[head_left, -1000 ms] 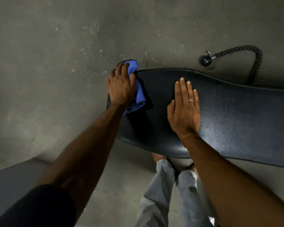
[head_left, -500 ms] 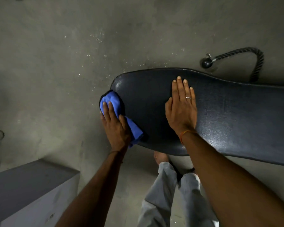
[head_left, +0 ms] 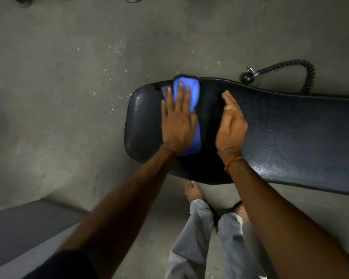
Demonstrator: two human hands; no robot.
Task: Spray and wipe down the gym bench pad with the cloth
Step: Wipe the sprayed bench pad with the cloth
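A long black padded gym bench pad runs from the middle of the view to the right edge. My left hand lies flat on a folded blue cloth and presses it onto the pad near its rounded left end, up at the far edge. My right hand is just to the right of it, turned on its side with the fingers together, its edge touching the pad; it holds nothing. No spray bottle shows.
A black rope handle with a rubber ball end lies on the concrete floor behind the bench. A grey box stands at the lower left. My legs in grey trousers and bare feet are under the pad's near edge.
My left hand has swept the cloth from the pad's left end rightward and up onto its top near the far edge. My right hand has turned from flat on the pad onto its side.
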